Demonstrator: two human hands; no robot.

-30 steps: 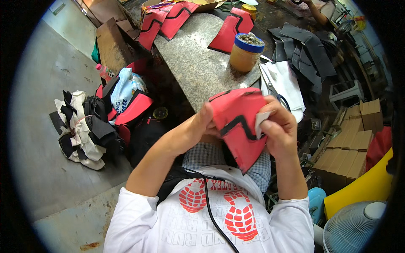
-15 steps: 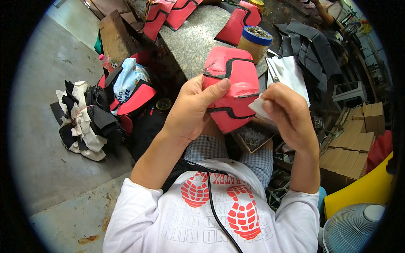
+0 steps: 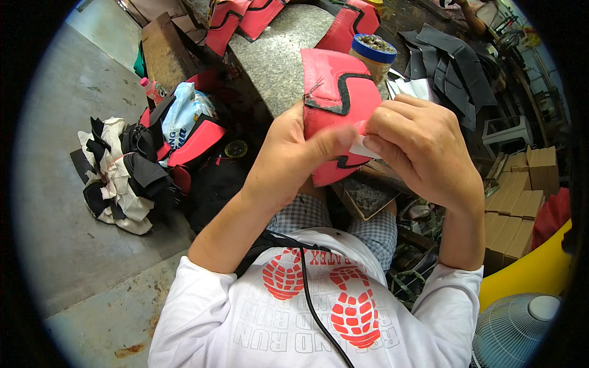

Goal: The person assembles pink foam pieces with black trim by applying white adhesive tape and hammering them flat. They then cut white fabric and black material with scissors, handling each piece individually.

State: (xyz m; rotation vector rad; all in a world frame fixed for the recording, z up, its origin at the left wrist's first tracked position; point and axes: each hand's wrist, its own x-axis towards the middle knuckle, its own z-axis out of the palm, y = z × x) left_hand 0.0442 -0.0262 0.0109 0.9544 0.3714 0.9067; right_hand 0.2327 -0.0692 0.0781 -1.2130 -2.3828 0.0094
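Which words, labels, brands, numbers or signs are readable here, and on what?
White shirt: red and grey lettering, wording withheld.
Blue plastic bag: dark blue lettering, wording withheld.
Bottle with pink cap: label too small to read.
Held pink piece: no lettering visible.

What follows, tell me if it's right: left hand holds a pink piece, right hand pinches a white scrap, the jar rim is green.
The head view shows the jar rim is blue, not green. The left hand holds a pink piece, the right hand pinches a white scrap.

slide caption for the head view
Left hand holding a curved red-and-black panel, right hand pinching a small white scrap
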